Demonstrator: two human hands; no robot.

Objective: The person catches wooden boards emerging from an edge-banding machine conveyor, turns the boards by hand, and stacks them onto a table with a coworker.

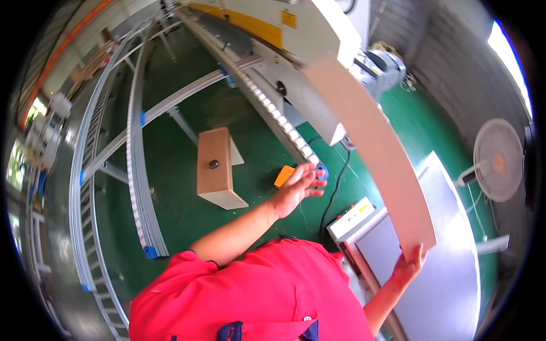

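Note:
A long flat brown board slants from the machine's end down toward my right side. My right hand grips its near end at the lower corner, fingers closed on the edge. Apart from the board, my left hand hangs with its fingers spread and nothing in them. It is nearest the blue-capped end of a roller rail, and I cannot tell whether the fingertips touch the cap. The board's far end lies against or beside the white machine housing.
A brown wooden box with a black knob stands on the green floor, near an orange object. Metal roller frames run along the left. To the right are a pale sheet-topped table, a white control box and a fan.

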